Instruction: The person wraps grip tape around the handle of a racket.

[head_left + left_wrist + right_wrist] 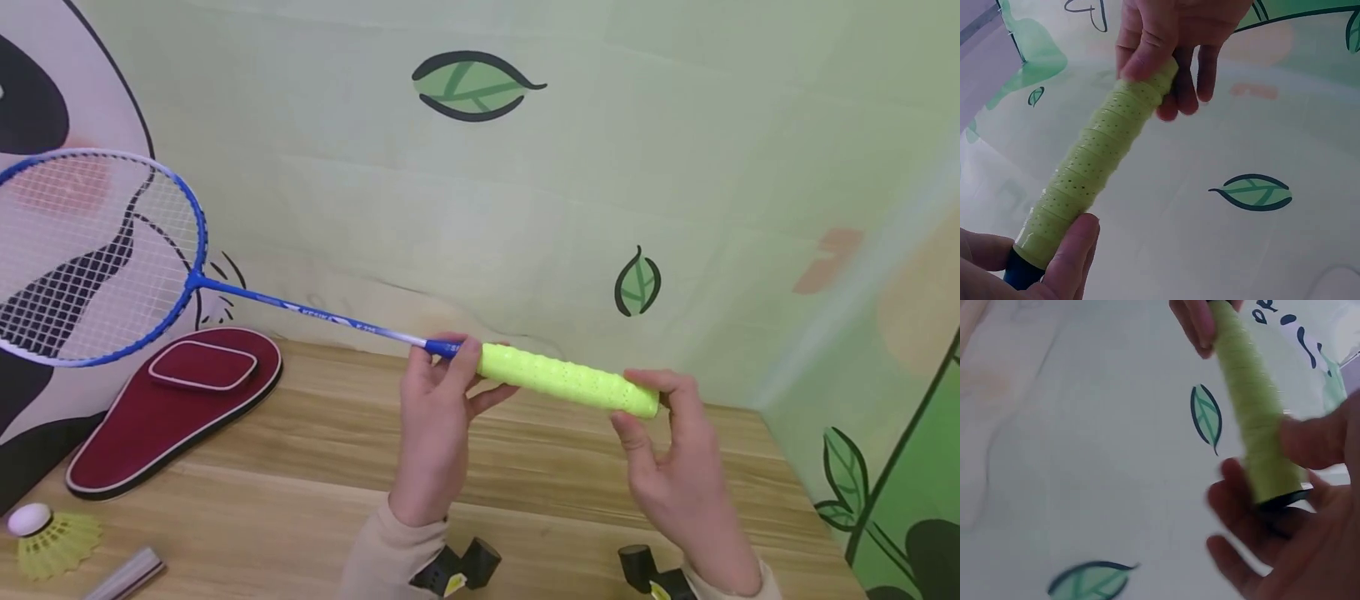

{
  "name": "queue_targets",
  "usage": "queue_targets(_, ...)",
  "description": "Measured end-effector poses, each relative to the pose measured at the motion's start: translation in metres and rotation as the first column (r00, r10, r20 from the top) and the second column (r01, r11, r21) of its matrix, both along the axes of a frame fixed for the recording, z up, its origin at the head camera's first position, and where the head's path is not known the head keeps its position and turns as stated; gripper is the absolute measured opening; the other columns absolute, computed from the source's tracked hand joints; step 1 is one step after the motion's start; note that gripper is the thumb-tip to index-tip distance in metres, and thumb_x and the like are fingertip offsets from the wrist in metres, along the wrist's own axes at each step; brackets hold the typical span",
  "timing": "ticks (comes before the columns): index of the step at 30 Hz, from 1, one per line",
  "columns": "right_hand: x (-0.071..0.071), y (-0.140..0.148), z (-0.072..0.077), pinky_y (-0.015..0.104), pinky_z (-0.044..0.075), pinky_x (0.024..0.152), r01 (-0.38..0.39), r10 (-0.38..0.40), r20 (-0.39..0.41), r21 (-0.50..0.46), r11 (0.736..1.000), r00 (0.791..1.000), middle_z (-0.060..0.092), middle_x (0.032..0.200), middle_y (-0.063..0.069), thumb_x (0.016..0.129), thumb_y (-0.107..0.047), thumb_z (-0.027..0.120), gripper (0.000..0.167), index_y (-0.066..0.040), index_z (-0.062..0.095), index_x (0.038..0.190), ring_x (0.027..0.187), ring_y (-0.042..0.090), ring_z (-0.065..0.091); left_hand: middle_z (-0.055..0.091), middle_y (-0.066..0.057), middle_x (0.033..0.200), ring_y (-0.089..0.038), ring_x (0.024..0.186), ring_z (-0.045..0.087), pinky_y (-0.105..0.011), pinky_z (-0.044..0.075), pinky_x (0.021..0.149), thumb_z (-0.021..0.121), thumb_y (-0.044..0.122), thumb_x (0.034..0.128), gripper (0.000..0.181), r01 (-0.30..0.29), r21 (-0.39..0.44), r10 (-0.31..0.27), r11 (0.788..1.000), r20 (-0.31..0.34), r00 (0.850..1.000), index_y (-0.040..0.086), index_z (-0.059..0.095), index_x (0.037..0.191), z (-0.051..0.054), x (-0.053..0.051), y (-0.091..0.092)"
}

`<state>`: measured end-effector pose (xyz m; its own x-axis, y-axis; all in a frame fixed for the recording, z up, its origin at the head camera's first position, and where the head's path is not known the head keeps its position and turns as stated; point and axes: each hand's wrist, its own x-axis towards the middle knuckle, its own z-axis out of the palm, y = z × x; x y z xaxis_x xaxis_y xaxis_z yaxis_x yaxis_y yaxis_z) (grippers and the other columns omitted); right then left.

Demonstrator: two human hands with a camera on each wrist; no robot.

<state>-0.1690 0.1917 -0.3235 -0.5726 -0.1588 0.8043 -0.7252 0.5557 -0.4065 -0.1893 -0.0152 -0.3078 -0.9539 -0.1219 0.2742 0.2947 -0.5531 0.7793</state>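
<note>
A blue badminton racket (315,313) is held up above the wooden table, its strung head to the left. Bright yellow-green perforated grip tape (562,375) covers the handle in ridged, overlapping turns. Where the blue cone meets the tape, my left hand (438,417) grips the racket between thumb and fingers. At the butt end, my right hand (678,467) pinches the handle between thumb and fingers. The right wrist view shows the dark end cap (1282,500) close to the right fingers. The tape (1091,162) looks wrapped along the whole handle in the left wrist view.
On the left of the wooden table (300,500) lies a dark red racket cover (172,408) with white piping. A yellow shuttlecock (56,542) and a silvery strip-like object (127,575) are near the front left. A printed backdrop (525,208) stands behind the table.
</note>
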Motion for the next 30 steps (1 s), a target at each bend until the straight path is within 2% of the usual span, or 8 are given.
queue_targets(8, 0.004, -0.005, 0.007, 0.052, 0.026, 0.097, 0.153, -0.167, 0.03, 0.261, 0.953, 0.986, 0.052, 0.138, 0.008, 0.075, -0.013, 0.084, 0.066, -0.008, 0.053, 0.133, 0.125, 0.032, 0.043, 0.064, -0.026, 0.109, -0.028, 0.097, 0.067, -0.043, 0.058, 0.083, 0.057, 0.008, 0.098, 0.019, 0.038, -0.007, -0.038, 0.999, 0.001, 0.999, -0.003, 0.045, 0.108, -0.018, -0.004, 0.024)
queue_targets(12, -0.003, -0.001, 0.004, 0.051, 0.035, 0.09, 0.204, -0.206, -0.032, 0.344, 0.916, 0.978, 0.062, 0.123, 0.008, 0.075, -0.016, 0.082, 0.06, -0.009, 0.057, 0.129, 0.112, 0.03, 0.055, 0.065, -0.023, 0.104, -0.029, 0.094, 0.068, -0.042, 0.058, 0.081, 0.061, 0.009, 0.0959, 0.023, 0.092, -0.009, -0.091, 0.996, 0.042, 0.995, -0.006, 0.049, 0.108, -0.033, -0.008, 0.052)
queue_targets(15, -0.005, 0.019, 0.003, 0.047, 0.036, 0.082, 0.291, -0.297, -0.042, 0.37, 0.882, 0.954, 0.068, 0.108, 0.009, 0.074, -0.014, 0.082, 0.05, -0.009, 0.062, 0.12, 0.098, 0.03, 0.06, 0.067, -0.019, 0.101, -0.03, 0.094, 0.069, -0.04, 0.058, 0.081, 0.061, 0.015, 0.097, 0.025, 0.183, -0.103, -0.177, 0.978, 0.071, 0.982, -0.006, 0.055, 0.109, -0.041, -0.013, 0.069)
queue_targets(17, -0.005, 0.039, 0.001, 0.047, 0.035, 0.08, 0.312, -0.34, 0.007, 0.378, 0.872, 0.94, 0.069, 0.106, 0.01, 0.074, -0.011, 0.083, 0.047, -0.01, 0.064, 0.116, 0.094, 0.031, 0.062, 0.069, -0.016, 0.1, -0.027, 0.093, 0.069, -0.037, 0.059, 0.081, 0.058, 0.024, 0.0992, 0.029, 0.267, -0.236, -0.251, 0.934, 0.098, 0.963, -0.004, 0.058, 0.108, -0.044, -0.015, 0.074)
queue_targets(21, -0.008, 0.088, -0.011, 0.056, 0.036, 0.083, 0.248, -0.328, 0.154, 0.389, 0.887, 0.932, 0.069, 0.109, 0.014, 0.076, -0.01, 0.082, 0.044, -0.011, 0.064, 0.117, 0.096, 0.039, 0.06, 0.071, -0.009, 0.097, -0.02, 0.089, 0.069, -0.028, 0.058, 0.078, 0.053, 0.029, 0.1012, 0.032, 0.391, -0.514, -0.372, 0.764, 0.144, 0.917, 0.0, 0.061, 0.11, -0.05, -0.014, 0.063)
queue_targets(23, -0.012, 0.11, -0.024, 0.05, 0.043, 0.083, 0.207, -0.31, 0.213, 0.398, 0.894, 0.927, 0.07, 0.106, 0.012, 0.077, -0.01, 0.082, 0.043, -0.012, 0.065, 0.116, 0.092, 0.033, 0.062, 0.07, -0.006, 0.095, -0.018, 0.087, 0.068, -0.026, 0.057, 0.077, 0.053, 0.026, 0.1009, 0.029, 0.407, -0.584, -0.391, 0.702, 0.162, 0.906, 0.001, 0.061, 0.112, -0.052, -0.013, 0.051)
queue_targets(28, -0.019, 0.149, -0.061, 0.021, 0.048, 0.057, 0.147, -0.299, 0.348, 0.402, 0.904, 0.888, 0.071, 0.098, 0.007, 0.074, -0.009, 0.084, 0.04, -0.01, 0.067, 0.111, 0.076, 0.003, 0.057, 0.07, -0.006, 0.093, -0.02, 0.087, 0.067, -0.033, 0.056, 0.078, 0.053, 0.02, 0.1007, 0.024, 0.319, -0.669, -0.32, 0.671, 0.127, 0.939, 0.0, 0.059, 0.114, -0.052, -0.016, 0.014)
queue_targets(30, -0.02, 0.157, -0.075, 0.021, 0.047, 0.057, 0.141, -0.313, 0.395, 0.408, 0.902, 0.863, 0.071, 0.098, 0.007, 0.075, -0.011, 0.084, 0.039, -0.01, 0.068, 0.11, 0.077, 0.0, 0.055, 0.07, -0.007, 0.093, -0.021, 0.086, 0.067, -0.034, 0.056, 0.078, 0.052, 0.018, 0.101, 0.024, 0.254, -0.71, -0.268, 0.656, 0.096, 0.959, 0.0, 0.06, 0.114, -0.052, -0.02, -0.004)
